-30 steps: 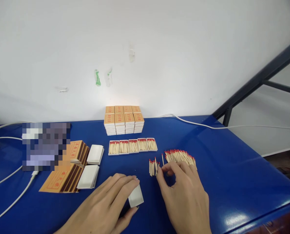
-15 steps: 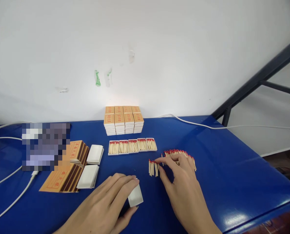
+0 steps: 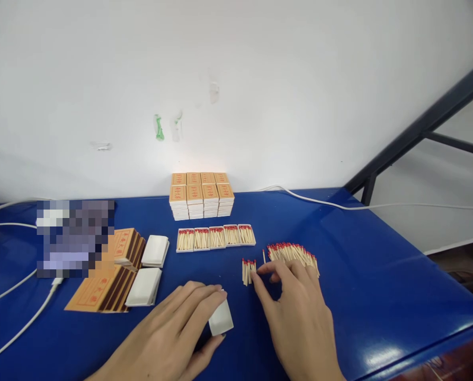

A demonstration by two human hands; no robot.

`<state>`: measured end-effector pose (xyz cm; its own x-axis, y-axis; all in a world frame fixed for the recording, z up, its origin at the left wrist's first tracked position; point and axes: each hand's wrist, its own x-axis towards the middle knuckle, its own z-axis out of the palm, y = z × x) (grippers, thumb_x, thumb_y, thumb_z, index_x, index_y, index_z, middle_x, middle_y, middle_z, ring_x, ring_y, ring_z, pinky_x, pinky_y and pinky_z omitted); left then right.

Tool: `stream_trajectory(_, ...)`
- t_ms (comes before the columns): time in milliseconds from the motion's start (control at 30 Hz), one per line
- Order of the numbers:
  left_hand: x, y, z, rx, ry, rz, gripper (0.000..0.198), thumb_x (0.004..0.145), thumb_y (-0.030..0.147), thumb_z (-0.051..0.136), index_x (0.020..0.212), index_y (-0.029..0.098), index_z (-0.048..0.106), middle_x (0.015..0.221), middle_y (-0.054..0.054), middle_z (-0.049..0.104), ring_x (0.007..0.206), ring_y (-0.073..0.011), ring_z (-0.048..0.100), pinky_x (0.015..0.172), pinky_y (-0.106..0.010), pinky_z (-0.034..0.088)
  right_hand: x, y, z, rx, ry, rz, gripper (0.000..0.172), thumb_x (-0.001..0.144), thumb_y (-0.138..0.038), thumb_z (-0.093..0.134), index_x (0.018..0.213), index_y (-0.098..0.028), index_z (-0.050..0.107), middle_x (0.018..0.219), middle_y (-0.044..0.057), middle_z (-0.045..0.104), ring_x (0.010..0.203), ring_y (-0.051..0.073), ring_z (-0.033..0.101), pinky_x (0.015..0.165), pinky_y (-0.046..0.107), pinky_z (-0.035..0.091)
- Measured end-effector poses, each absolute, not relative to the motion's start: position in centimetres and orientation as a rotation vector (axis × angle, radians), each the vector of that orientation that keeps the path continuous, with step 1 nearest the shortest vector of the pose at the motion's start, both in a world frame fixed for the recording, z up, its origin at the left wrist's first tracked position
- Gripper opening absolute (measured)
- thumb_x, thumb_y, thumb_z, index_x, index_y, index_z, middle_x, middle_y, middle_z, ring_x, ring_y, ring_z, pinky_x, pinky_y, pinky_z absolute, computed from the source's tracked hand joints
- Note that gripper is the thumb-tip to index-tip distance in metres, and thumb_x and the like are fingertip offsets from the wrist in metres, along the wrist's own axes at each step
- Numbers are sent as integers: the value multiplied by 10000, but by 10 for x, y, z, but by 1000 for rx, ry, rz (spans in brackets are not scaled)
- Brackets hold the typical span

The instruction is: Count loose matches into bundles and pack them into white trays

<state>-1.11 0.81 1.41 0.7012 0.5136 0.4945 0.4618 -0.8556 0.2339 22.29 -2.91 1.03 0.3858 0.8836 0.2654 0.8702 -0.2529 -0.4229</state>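
Observation:
My left hand (image 3: 180, 323) is closed around a small white matchbox tray (image 3: 221, 319), its thumb at the near end and fingers over the far end. The tray's visible inside is bare. Beside it, my right hand (image 3: 295, 301) has curled fingers, with a small gap between thumb and index finger. Its thumb tip touches the right edge of a small group of red-tipped matches (image 3: 247, 272) on the table. Under and behind the right fingers lies a larger pile of matches (image 3: 292, 253); a single match (image 3: 264, 256) lies between the two groups.
Several match-filled trays (image 3: 217, 238) form a row behind my hands. Stacked matchboxes (image 3: 202, 193) stand against the wall. To the left are white trays (image 3: 144, 287), orange box sleeves (image 3: 97, 288), a blurred object (image 3: 77, 238) and white cables (image 3: 25, 338). The blue table (image 3: 379, 275) ends at right.
My right hand has drawn slightly nearer to me and left, uncovering more of the large match pile. The small group's right-hand matches have shifted left. My left hand and tray stay put.

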Motion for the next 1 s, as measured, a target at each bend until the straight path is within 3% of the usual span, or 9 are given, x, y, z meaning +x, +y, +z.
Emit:
stream_trajectory(300,-14,6,17,2848,805,816,348,1162,288,499,1463,151,609,1318,-112,793,1190,-251,806,1048,-409,667,221,-26,12,-2136,-1498,25,405,1073,-609,549,914,-277,716,1008,100,687,997,314,626,580,326,444)
stream_trajectory(467,-13,8,19,2868,815,795,346,1177,299,472,1461,153,605,1317,-113,796,1187,-243,808,1030,-390,670,213,-20,15,-2213,-1514,-146,413,1019,-646,631,886,-257,665,985,122,665,1021,341,601,589,349,449)
stream_trajectory(733,-13,8,21,2871,807,765,342,1174,292,477,1459,149,601,1329,-114,793,1205,-240,802,1036,-358,668,206,-21,11,-2201,-1580,-212,279,1026,-513,658,928,-252,641,1000,123,651,1025,345,602,595,354,472)
stream_trajectory(1000,-13,7,16,2827,811,785,352,1159,288,517,1477,171,610,1344,-107,789,1213,-250,799,1049,-369,667,214,-24,14,-2121,-1570,-137,291,1045,-531,631,953,-257,666,1018,125,669,1050,347,613,625,376,511)
